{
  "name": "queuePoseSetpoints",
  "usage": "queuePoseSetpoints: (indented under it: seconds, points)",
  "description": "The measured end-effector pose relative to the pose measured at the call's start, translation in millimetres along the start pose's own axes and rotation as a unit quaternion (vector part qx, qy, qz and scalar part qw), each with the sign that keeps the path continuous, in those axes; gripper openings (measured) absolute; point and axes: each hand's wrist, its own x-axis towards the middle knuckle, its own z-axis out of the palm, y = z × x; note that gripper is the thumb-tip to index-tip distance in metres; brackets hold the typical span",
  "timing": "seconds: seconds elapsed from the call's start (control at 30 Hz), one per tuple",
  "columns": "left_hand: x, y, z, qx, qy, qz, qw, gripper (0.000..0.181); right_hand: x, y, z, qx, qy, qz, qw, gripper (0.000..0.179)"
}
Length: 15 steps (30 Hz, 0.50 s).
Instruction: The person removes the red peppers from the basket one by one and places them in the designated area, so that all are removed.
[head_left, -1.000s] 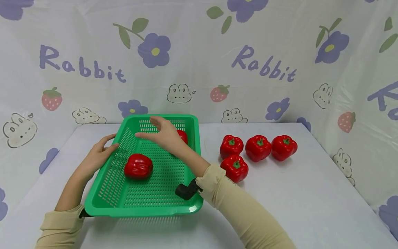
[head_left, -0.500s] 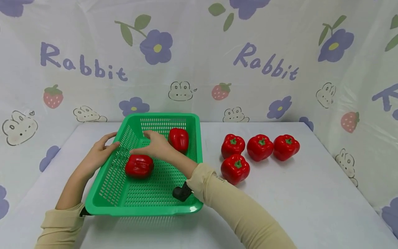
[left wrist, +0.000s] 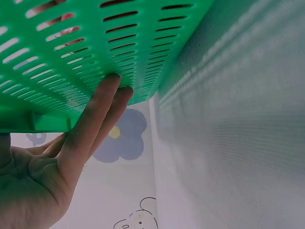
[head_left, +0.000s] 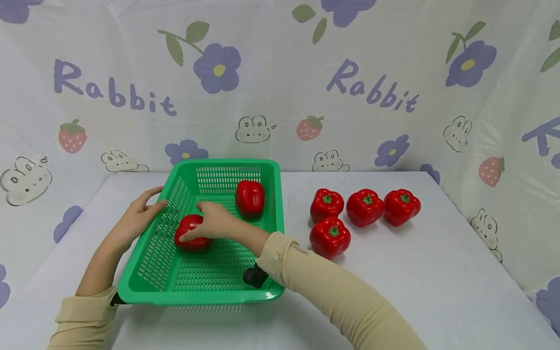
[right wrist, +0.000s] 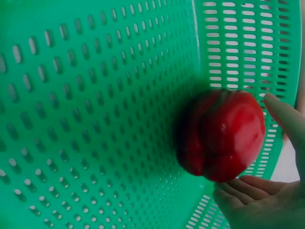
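A green plastic basket (head_left: 201,297) with slotted walls stands on the table's left half. My left hand (head_left: 137,218) holds its left rim; in the left wrist view straight fingers (left wrist: 97,109) lie against the outer wall and the thumb goes over the rim. Inside, a red bell pepper (right wrist: 224,133) lies on its side near the left wall. My right hand (head_left: 214,221) reaches down around it, thumb and fingers spread on opposite sides. The fingertips are at the pepper's edge, and the thumb looks slightly apart from it. Another red bell pepper (head_left: 250,199) lies near the basket's back right corner.
Right of the basket, several red bell peppers with green stems stand upright: a front one (head_left: 330,237), a left one (head_left: 325,206), a middle one (head_left: 365,208) and a right one (head_left: 401,207). A patterned curtain (head_left: 280,87) hangs behind the white table (head_left: 415,282).
My right hand has come down and toward the near left, from over the basket's back part to around the left pepper. The left hand stays at the rim.
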Motion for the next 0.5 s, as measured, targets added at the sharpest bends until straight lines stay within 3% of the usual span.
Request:
queuePoseSetpoints:
  seconds: [0.5]
  points:
    - [-3.4, 2.8, 0.0, -0.012, -0.001, 0.002, 0.9999, 0.065, -1.6, -2.9, 7.5, -0.012, -0.011, 0.011, 0.9998, 0.081]
